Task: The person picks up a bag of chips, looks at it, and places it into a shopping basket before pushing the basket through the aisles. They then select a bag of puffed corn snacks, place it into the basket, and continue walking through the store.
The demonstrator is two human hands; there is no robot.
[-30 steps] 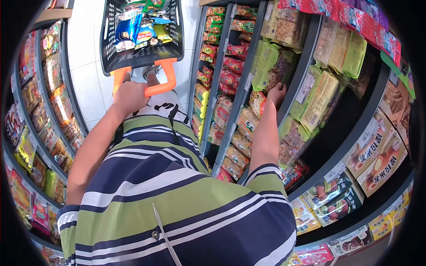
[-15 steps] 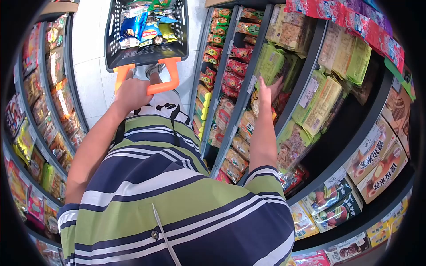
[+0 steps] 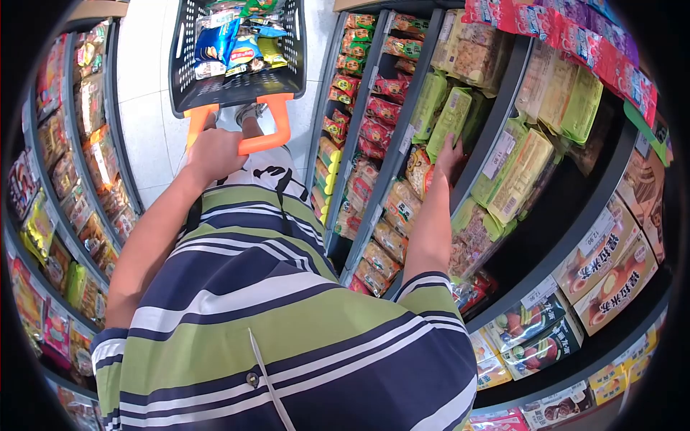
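Note:
My left hand (image 3: pixel 215 152) is wrapped round the orange handle (image 3: pixel 277 126) of a black shopping basket (image 3: pixel 237 97), which holds several bagged snacks, among them a blue bag (image 3: pixel 215 43). On the right, my right hand (image 3: pixel 448 156) reaches into a shelf and grips the near end of a green snack pack (image 3: pixel 451 122). That pack is tilted slightly against a second green pack (image 3: pixel 429 100) beside it. Part of my right thumb and palm is hidden behind the pack and in shadow.
Dark shelf dividers (image 3: pixel 402 144) run along the right, with red snack packs (image 3: pixel 381 111) to the left of my right hand. Yellow-green packs (image 3: pixel 521 172) and boxes (image 3: pixel 618 276) fill shelves further right. Another stocked shelf (image 3: pixel 90 144) lines the left side. Pale floor tiles (image 3: pixel 140 108) show between.
My right hand has gone from fingers spread over the green packs to gripping one, which now stands apart from the pack beside it. My left hand and the basket have stayed put.

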